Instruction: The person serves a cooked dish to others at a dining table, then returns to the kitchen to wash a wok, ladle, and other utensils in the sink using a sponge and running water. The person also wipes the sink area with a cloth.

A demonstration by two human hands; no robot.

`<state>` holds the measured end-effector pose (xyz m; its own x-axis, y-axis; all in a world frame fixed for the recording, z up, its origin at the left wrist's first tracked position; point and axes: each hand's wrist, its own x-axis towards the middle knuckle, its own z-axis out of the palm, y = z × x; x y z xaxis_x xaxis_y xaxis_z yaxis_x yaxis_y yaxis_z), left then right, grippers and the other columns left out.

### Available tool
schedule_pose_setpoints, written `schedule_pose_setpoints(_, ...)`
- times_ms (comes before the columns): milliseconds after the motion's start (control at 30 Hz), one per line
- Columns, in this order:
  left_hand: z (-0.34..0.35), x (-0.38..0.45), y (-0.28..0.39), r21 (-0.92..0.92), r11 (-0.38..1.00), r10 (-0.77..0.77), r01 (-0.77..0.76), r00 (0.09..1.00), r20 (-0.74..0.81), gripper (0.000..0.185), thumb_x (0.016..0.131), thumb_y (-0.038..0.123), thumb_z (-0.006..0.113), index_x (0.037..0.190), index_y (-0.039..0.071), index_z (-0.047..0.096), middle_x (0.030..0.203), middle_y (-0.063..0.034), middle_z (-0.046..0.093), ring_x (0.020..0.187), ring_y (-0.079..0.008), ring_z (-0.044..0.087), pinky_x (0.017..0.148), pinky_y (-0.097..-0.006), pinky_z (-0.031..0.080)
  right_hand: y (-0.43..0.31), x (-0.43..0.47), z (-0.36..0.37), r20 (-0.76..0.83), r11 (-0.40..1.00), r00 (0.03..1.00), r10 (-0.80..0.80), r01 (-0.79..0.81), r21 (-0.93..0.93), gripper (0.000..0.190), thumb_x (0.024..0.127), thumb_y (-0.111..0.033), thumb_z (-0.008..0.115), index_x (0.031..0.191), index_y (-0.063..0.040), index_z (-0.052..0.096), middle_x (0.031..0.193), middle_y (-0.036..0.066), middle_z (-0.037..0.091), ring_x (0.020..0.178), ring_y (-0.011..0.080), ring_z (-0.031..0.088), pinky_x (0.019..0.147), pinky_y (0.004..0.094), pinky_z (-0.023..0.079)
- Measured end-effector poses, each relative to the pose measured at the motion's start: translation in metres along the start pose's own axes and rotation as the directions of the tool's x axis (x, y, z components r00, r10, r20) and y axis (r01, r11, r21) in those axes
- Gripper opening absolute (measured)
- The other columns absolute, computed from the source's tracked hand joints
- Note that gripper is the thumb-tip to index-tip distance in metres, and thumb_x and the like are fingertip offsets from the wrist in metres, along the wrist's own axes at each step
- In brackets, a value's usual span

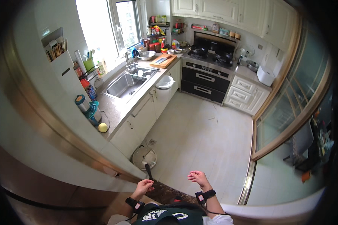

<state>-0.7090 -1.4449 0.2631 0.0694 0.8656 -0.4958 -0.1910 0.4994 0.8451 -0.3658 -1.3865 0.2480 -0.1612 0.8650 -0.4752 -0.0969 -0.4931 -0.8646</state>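
My left hand (144, 189) is held in front of my body, fingers loosely bent, with nothing in it. In the picture it lies just below the black handle (148, 170) of a lidded pan (142, 157) on the floor; I cannot tell that they touch. My right hand (197, 177) hovers over the pale tiled floor (183, 135), half curled and holding nothing. Each wrist wears a black strap with a small device (205, 196). Below the hands is a dark apron (163, 216) with white print, and a dark stone threshold (171, 192) runs in front of me.
At left, a counter holds a blender (91, 111), a yellow round object (102, 127), a steel sink (126, 85) and a cutting board (163, 60) with a knife. A white bin (164, 84) hangs at the cabinets. Beyond stands a stove (207, 73); right, a sliding glass door (287, 107). Thin pale pieces (212, 118) lie on the floor.
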Motion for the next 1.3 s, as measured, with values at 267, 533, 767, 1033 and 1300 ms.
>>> schedule_pose_setpoints(267,0.061,0.103,0.058,-0.028,0.999,0.018,-0.018,1.0,0.003,0.017,0.088,0.004,0.06,0.105,0.001,0.059,0.073,-0.0027,0.061,0.064,-0.0094,0.06,0.062,-0.0231,0.051,-0.06,0.093,-0.055,0.011,0.998,0.999,0.053,-0.054,0.019,0.021,0.092,-0.017,0.056,0.107,-0.003,0.059,0.091,0.009,0.07,0.075,0.0143,0.067,0.061,0.0226,0.05)
schedule_pose_setpoints(533,0.04,0.243,0.114,-0.222,0.973,-0.082,0.055,0.99,-0.114,0.02,0.087,0.014,0.068,0.104,0.006,0.059,0.084,0.0006,0.061,0.073,-0.0059,0.057,0.063,-0.0201,0.048,-0.147,0.2,-0.12,-0.034,0.993,0.995,0.092,-0.089,0.073,0.02,0.094,-0.017,0.054,0.107,-0.003,0.057,0.09,0.011,0.069,0.073,0.0169,0.067,0.059,0.0243,0.05)
schedule_pose_setpoints(767,0.078,0.401,0.221,-0.122,0.988,0.079,-0.094,0.989,-0.123,0.016,0.088,0.013,0.067,0.099,0.006,0.059,0.076,0.0026,0.058,0.065,-0.0046,0.054,0.058,-0.0187,0.046,-0.239,0.301,-0.145,-0.105,0.991,0.994,0.043,-0.029,0.132,0.018,0.093,-0.017,0.053,0.105,-0.004,0.056,0.089,0.01,0.067,0.071,0.0157,0.065,0.059,0.0247,0.048)
schedule_pose_setpoints(1033,0.165,0.531,0.326,0.122,0.957,0.272,-0.262,0.96,-0.073,0.017,0.085,0.02,0.072,0.084,0.006,0.063,0.074,0.0025,0.06,0.068,-0.0051,0.054,0.059,-0.0197,0.044,-0.31,0.429,-0.187,-0.114,0.998,0.993,0.014,-0.007,0.058,0.016,0.091,-0.014,0.059,0.103,-0.003,0.061,0.092,0.01,0.069,0.076,0.014,0.067,0.062,0.0228,0.05)
schedule_pose_setpoints(1300,0.197,0.644,0.356,-0.309,0.939,0.055,-0.152,0.952,-0.302,0.014,0.084,-0.005,0.053,0.097,-0.001,0.056,0.07,-0.0041,0.056,0.056,-0.012,0.053,0.062,-0.0282,0.054,-0.434,0.586,-0.28,-0.049,0.988,0.989,-0.142,0.144,0.051,0.019,0.091,-0.015,0.059,0.102,-0.001,0.063,0.078,0.006,0.068,0.071,0.0134,0.067,0.066,0.0219,0.049)
